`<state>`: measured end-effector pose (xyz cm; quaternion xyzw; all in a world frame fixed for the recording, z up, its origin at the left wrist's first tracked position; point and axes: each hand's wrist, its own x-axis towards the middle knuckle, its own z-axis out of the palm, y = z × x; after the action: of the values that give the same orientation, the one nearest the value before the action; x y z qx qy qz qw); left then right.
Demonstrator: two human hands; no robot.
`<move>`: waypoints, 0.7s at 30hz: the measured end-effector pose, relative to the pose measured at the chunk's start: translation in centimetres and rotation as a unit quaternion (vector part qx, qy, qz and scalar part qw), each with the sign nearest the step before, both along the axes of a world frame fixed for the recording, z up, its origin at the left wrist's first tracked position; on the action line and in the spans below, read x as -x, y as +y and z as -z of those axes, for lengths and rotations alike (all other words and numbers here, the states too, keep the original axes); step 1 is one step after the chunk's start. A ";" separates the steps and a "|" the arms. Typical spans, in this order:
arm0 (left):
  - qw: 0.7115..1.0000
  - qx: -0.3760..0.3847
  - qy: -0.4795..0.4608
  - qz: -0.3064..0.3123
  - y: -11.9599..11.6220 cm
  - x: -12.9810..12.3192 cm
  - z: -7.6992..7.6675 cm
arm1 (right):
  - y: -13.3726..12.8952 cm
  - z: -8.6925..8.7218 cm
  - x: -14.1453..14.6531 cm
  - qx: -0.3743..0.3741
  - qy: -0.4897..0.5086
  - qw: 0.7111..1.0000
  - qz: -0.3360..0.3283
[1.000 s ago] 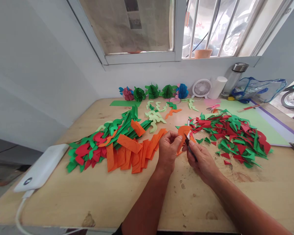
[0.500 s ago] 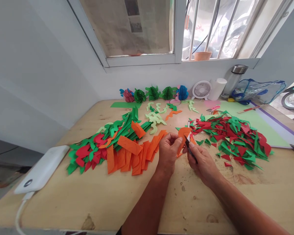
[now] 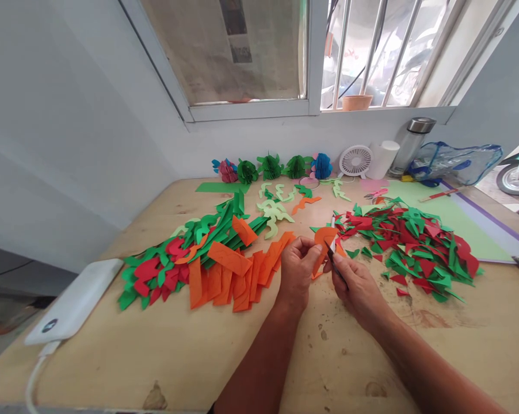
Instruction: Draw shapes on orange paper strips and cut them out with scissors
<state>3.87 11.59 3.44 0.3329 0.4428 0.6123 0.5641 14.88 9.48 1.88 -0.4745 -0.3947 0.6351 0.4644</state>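
My left hand pinches a piece of orange paper between thumb and fingers. In my right hand is a pair of dark scissors, their blades against the right side of that paper. How far the blades are apart is too small to tell. To the left of my hands lie several folded orange paper pieces, with pencil-like lines on some. Beyond them are green paper strips and a pile of red and green cut shapes. Red and green paper scraps are heaped on the right.
Honeycomb paper ornaments line the wall beside a small white fan. A glass bottle and a clear pouch stand at back right. A white power bank with a cable lies at the table's left edge.
The orange paper has turned slightly between my left fingers, and the scissors remain at its edge. The view has shifted a little. The piles have not moved.
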 end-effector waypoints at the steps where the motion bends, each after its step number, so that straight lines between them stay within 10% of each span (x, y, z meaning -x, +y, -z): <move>1: 1.000 0.000 0.001 0.000 0.0 0.0 0.1 | 0.0 0.0 0.0 0.000 -0.001 1.000 0.000; 21: 0.999 -0.006 -0.048 -0.020 0.2 0.1 0.0 | 0.2 -0.3 0.1 0.009 -0.058 0.998 0.003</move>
<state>3.79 11.75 3.47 0.2978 0.4179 0.6416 0.5701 14.82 9.65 2.21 -0.5158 -0.4138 0.6089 0.4381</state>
